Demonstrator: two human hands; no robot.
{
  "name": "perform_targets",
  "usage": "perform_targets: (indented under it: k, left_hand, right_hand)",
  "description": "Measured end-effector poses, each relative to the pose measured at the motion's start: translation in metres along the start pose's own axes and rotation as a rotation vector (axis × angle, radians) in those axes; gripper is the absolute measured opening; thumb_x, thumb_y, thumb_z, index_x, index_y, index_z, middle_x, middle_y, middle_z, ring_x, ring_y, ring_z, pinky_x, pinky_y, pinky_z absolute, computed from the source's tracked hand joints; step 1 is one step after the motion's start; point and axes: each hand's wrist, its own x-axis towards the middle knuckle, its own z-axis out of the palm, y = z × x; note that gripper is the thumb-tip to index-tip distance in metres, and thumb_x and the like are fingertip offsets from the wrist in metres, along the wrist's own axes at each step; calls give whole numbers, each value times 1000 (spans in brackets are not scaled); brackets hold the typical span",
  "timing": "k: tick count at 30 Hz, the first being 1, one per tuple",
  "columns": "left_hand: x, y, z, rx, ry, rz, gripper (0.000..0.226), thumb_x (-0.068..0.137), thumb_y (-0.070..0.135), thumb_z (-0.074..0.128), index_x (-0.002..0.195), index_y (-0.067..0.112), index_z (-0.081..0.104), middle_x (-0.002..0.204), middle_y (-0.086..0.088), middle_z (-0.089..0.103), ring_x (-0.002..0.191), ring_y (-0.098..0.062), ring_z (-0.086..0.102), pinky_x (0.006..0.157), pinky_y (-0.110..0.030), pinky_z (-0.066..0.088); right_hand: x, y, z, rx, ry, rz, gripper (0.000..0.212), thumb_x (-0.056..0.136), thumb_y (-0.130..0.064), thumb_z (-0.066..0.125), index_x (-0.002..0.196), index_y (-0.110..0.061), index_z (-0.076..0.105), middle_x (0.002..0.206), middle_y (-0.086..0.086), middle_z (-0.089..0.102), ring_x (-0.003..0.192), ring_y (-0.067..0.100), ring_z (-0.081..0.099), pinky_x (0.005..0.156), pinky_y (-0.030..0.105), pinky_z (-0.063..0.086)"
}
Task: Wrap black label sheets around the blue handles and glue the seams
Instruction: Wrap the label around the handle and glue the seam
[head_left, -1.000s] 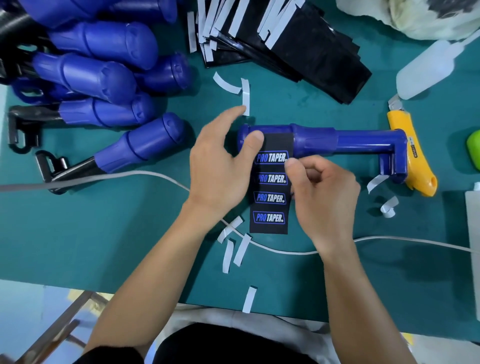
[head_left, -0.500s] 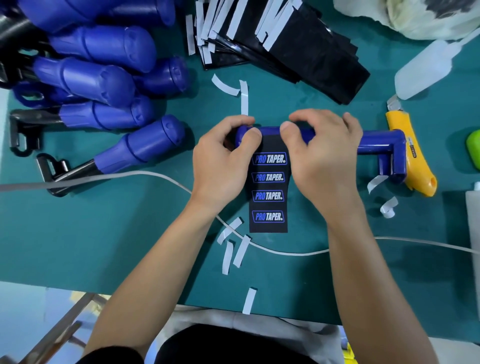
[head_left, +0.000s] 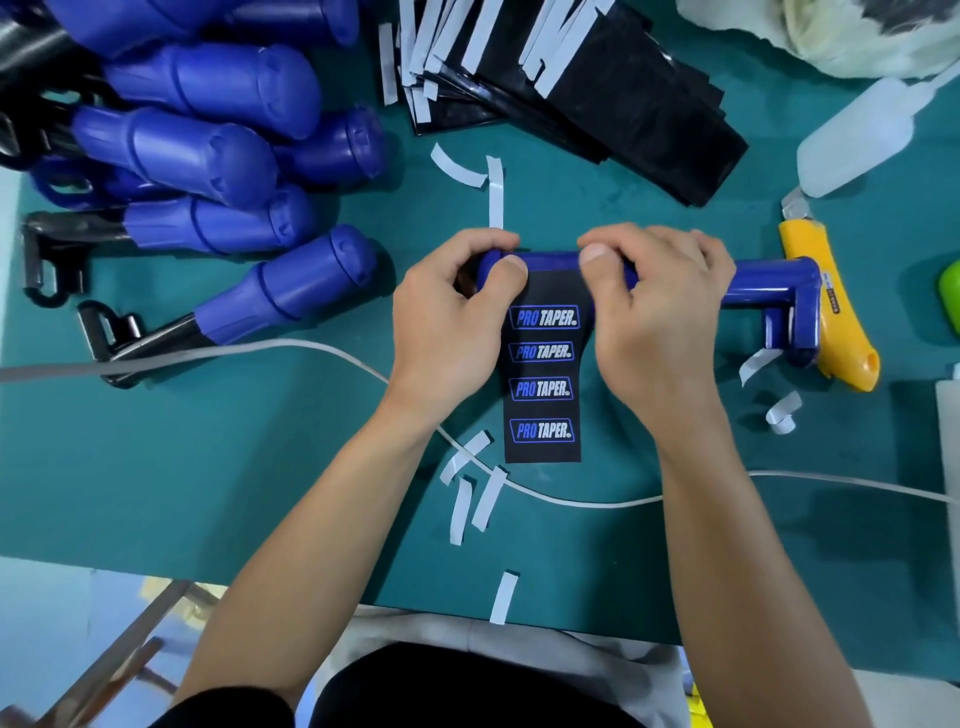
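Observation:
A blue handle (head_left: 761, 283) lies crosswise on the green table (head_left: 208, 467), its bent end at the right. A black label sheet (head_left: 543, 384) printed with PRO TAPER logos hangs from the handle toward me, flat on the table. My left hand (head_left: 452, 322) grips the handle's left end, thumb on the sheet's top left corner. My right hand (head_left: 660, 312) curls over the handle just right of the sheet, thumb pressing its top right corner. The handle's middle is hidden under my hands.
Several blue handles (head_left: 218, 156) pile up at the far left. A stack of black label sheets (head_left: 597, 83) lies at the back. A glue bottle (head_left: 872, 135) and a yellow utility knife (head_left: 831, 322) sit right. White backing strips (head_left: 478, 493) and a white cable (head_left: 571, 501) lie nearby.
My right hand left the sheet's right edge and moved up over the handle. Both thumbs now press the sheet's top edge onto the handle.

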Motion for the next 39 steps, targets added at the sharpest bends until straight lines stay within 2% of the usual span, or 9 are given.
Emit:
perform_targets:
  k: [4,8,11,16,23,26,32,36,39]
  left_hand:
    - [0,3,0,10,10,-26,17,85,42,63,95,35,75,79,20,71,71,-4,61,73,-29,49]
    - [-3,8,6,72,35,-24,17,86,52,60,88,39,72,80,21,71,79,-7,66,83,-38,55]
    - [-2,12,12,226,65,-19,19,81,59,58,85,43,67,81,25,69,84,-3,65,84,-35,53]
    - [-1,11,13,286,70,-21,15,80,58,59,84,46,66,82,24,68,87,-4,64,84,-34,53]
    - [-4,12,15,299,81,4,27,84,63,50,84,41,65,80,21,67,86,-7,63,84,-35,51]
    - [-3,10,15,301,70,15,24,85,60,49,84,40,64,78,19,66,85,-8,62,82,-35,51]
    - [-5,4,6,325,17,77,25,101,46,44,99,37,67,87,20,68,88,-11,63,84,-41,52]
    - [-6,3,7,294,8,95,30,105,42,43,113,36,71,99,19,72,95,-11,65,90,-42,52]
    - [-6,4,7,269,17,94,37,104,44,41,121,31,72,106,17,74,100,-12,66,95,-43,51]
  right_hand:
    - [4,3,-5,38,-54,5,39,108,-25,39,109,-19,77,106,-9,73,111,11,60,121,42,19]
    - [3,2,-3,30,-34,-4,27,105,-27,51,107,-19,77,101,-11,71,107,9,60,119,37,19]
    - [3,0,-2,-4,-22,-16,26,102,-30,53,105,-20,77,100,-9,73,106,11,61,116,35,19]
    - [1,1,-1,-9,7,-26,26,101,-34,54,106,-21,76,98,-7,73,103,12,58,110,28,18]
    - [0,-3,6,-44,51,-9,30,97,-47,61,99,-20,74,87,-13,66,100,15,58,106,29,20]
    - [1,-1,3,-41,15,-12,30,98,-46,59,103,-22,75,91,-13,68,102,13,57,105,26,19]
    - [4,3,-7,0,-102,-32,30,105,-32,52,122,-23,75,112,-8,74,113,9,56,103,20,15]
    - [5,5,-9,14,-111,-36,33,107,-31,46,119,-25,76,107,-10,73,111,9,57,104,23,17]
    - [3,3,-5,-9,-79,-33,29,106,-37,50,114,-25,75,102,-13,72,105,8,55,104,24,17]
